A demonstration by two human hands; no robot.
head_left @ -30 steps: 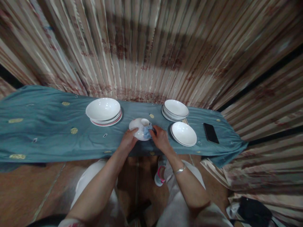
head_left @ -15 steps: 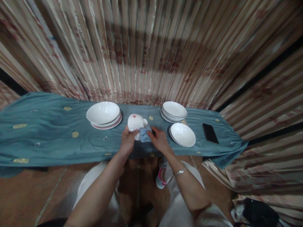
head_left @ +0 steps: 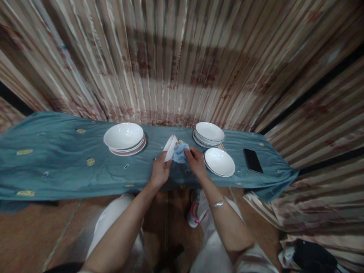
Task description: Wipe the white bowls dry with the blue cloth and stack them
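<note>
A small white bowl (head_left: 170, 148) with a red rim line is tilted on edge above the middle of the table. My left hand (head_left: 160, 171) is closed on its near edge. In my right hand (head_left: 196, 161), fingers pinched, is a crumpled light blue cloth (head_left: 181, 153). The cloth is up against the bowl's right side and hides part of it. To the left stands a stack of white plates with a large bowl (head_left: 124, 135) on top. On the right are a stack of dark-rimmed white dishes (head_left: 209, 132) and, nearer me, stacked shallow white bowls (head_left: 219, 162).
A green-blue patterned cloth (head_left: 65, 159) covers the long narrow table. A black phone (head_left: 253, 160) lies at its right. Pleated curtains (head_left: 159, 68) hang right behind the table and along the right side. A dark bag (head_left: 314, 256) is on the floor at the lower right.
The bowl has turned from showing its outer base to standing edge-on, and has shifted slightly right. My right hand has moved up and right with the cloth. The stacks have stayed put.
</note>
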